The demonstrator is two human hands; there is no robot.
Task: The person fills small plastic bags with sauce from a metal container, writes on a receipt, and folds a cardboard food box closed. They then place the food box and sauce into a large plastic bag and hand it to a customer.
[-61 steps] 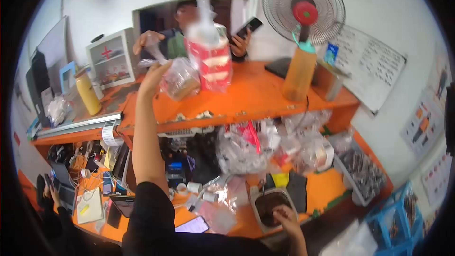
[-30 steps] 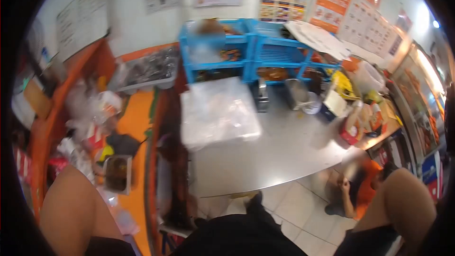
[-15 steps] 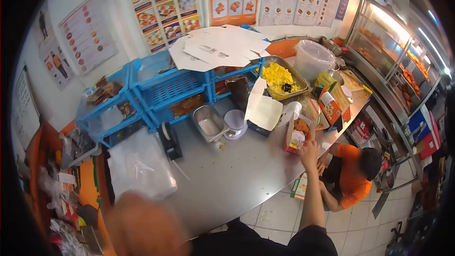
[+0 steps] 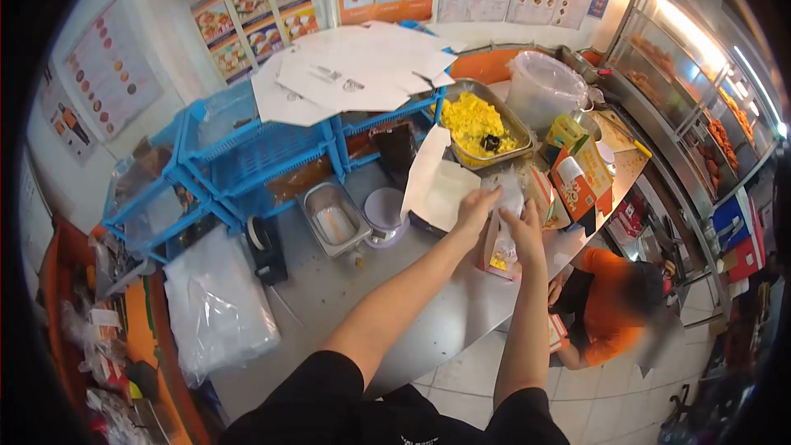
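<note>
My left hand (image 4: 476, 213) is closed at the left edge of the white inner lid of a food box (image 4: 500, 266). Across from it, my right hand (image 4: 525, 231) has its fingers curled at the right side of the same lid. The carton stands near the table's right edge, with a little yellow food and a white wrapper showing at its front; the rest is hidden by the hands and lid. Just left of it sits another carton (image 4: 445, 192), opened, with a white interior.
Shredded yellow food fills a metal tray (image 4: 478, 125) behind the cartons. Left of them are a small scale (image 4: 384, 213), a metal pan (image 4: 336, 218) and a tape dispenser (image 4: 265, 251). Blue baskets (image 4: 262, 161) carry flat white cartons (image 4: 354, 70). A person in orange (image 4: 608, 306) crouches at right.
My left hand has come from the lower left up to the carton. My right hand has moved from its front to the lid, which now covers most of the fried chicken. The view has shifted.
</note>
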